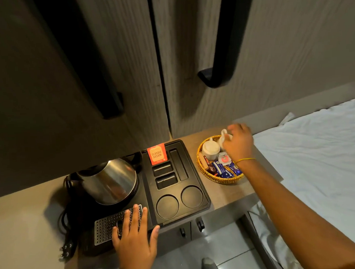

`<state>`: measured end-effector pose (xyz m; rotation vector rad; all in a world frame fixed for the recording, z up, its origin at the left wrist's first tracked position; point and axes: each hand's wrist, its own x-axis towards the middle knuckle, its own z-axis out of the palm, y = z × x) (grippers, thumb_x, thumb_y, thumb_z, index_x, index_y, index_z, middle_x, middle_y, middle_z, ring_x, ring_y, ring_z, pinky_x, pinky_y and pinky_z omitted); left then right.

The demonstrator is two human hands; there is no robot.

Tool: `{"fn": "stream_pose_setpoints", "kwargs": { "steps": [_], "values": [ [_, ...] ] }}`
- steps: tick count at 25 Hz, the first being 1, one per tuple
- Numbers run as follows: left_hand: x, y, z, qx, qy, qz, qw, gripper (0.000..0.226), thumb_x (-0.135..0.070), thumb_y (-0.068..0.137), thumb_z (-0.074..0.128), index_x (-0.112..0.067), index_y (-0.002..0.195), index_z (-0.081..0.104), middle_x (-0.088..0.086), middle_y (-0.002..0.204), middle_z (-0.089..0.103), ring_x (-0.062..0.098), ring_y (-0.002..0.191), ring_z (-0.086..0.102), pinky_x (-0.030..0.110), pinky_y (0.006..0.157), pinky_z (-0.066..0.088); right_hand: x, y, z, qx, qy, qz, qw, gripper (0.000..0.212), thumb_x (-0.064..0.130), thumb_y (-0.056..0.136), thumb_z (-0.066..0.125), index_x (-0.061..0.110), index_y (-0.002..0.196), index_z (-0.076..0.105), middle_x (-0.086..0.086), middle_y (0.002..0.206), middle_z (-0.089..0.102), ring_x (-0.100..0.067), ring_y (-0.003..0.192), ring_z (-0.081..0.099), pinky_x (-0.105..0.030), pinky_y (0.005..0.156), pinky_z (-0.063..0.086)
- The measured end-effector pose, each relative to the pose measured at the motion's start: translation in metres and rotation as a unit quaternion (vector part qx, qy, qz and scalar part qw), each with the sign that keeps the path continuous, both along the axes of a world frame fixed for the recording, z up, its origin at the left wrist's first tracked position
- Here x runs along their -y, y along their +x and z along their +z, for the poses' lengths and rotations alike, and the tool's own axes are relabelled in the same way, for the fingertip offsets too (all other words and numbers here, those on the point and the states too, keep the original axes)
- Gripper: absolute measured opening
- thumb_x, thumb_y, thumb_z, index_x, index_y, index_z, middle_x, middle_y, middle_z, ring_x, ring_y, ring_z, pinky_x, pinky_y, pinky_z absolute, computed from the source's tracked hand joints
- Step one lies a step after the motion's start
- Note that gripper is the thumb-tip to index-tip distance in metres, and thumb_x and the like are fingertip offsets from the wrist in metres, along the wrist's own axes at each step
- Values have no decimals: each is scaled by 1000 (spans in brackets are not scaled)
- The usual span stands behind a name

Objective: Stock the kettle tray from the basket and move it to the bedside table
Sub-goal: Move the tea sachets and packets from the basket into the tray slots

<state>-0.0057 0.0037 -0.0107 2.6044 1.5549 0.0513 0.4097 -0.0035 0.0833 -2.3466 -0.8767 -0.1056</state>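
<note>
Black plastic kettle tray barely stocked — one red tea sachet in, cup wells bare. Right hand fingers closed on white ceramic cup in woven wicker basket; left hand splayed flat on tray's perforated grille. Move to bedside table pending.

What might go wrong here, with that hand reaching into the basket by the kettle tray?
1. The right hand seems to be lifting a white cup from the crowded basket; it may knock the second cup or drag sachets out.
2. The basket sits near the counter's edge by the bed, so a tug might tip it off.
3. The kettle and its loose cord could snag or shift when the tray is carried.
</note>
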Motion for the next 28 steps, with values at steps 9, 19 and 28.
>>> {"fn": "stream_pose_setpoints", "kwargs": {
  "steps": [9,19,28],
  "values": [
    [0,1,0,2,10,-1,1000,82,-72,95,14,-24,149,50,8,158,49,34,143,48,69,104,36,35,9,-38,4,-163,6,987,43,26,90,72,12,129,58,-14,126,66,-33,104,69,-43,84,59],
    [-3,-1,-4,-8,0,4,1000,72,-68,95,28,-27,152,47,4,162,43,32,147,43,67,107,35,40,-5,-2,35,-32,-60,997,15,15,88,64,7,99,73,-17,98,71,-39,80,67,-31,64,44],
    [-1,-3,-5,-7,-21,1,1000,70,-68,98,25,-28,153,45,3,163,42,30,149,41,66,110,34,-94,-120,7,-4,-199,322,926,33,25,93,63,19,126,68,-9,125,71,-34,117,65,-43,96,51]
  ]
}}
